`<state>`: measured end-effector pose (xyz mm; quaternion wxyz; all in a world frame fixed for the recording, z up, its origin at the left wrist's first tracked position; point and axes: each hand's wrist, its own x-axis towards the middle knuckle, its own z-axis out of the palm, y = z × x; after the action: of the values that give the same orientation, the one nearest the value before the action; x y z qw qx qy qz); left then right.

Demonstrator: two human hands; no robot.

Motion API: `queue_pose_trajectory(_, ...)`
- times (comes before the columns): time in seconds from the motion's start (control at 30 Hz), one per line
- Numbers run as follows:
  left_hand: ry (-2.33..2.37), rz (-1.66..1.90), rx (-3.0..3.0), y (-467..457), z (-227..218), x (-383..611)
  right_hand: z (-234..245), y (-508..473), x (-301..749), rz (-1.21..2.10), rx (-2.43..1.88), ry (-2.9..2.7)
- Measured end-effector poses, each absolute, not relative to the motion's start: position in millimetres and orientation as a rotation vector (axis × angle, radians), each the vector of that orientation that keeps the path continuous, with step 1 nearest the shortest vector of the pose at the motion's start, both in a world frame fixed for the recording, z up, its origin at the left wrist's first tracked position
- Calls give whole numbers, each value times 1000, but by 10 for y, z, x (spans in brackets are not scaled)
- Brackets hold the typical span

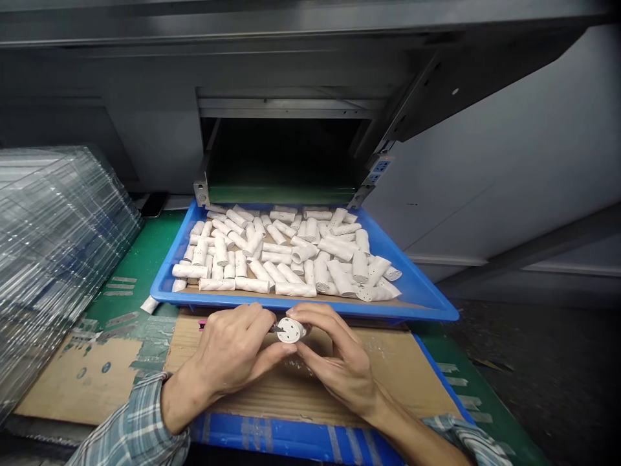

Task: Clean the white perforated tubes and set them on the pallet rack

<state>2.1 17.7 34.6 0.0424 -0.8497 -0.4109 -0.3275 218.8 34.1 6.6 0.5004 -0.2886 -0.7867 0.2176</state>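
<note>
Green desk [140, 259] w/ blue tray [417, 285] behind; left hand [233, 349] grips pink-handled tool [278, 329], right hand [334, 362] pinches white cylinder [291, 330]. Tip could slip, nick fingers [315, 317].

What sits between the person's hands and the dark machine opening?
A blue tray heaped with white cylinders, seen in the head view.

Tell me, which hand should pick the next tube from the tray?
Probably the right hand: it holds only the tube, while the left hand is busy pinching a small tool.
</note>
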Motion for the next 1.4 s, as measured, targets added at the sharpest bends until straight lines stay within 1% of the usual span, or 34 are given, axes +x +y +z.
queue_pose_trajectory(0.13, -1265, -991, -2622, 164, 329, 26, 41, 347, 2184, 553, -699, -1891)
queue_pose_trajectory(0.33, -1296, -1031, -2673, 158, 337, 27, -51, 326, 2185, 784, -652, -1861)
queue_pose_trajectory(0.47, -1322, -1093, -2698, 160, 328, 26, -88, 308, 2188, 837, -627, -1831)
queue_pose_trajectory(0.97, -1246, -1078, -2645, 162, 274, 45, -51, 293, 2137, 810, -577, -1768)
queue_pose_trajectory(1.17, -1309, -1136, -2716, 158, 290, 38, -39, 298, 2132, 755, -566, -1773)
queue_pose_trajectory(1.4, -1240, -1061, -2681, 161, 286, 37, -40, 307, 2122, 703, -558, -1775)
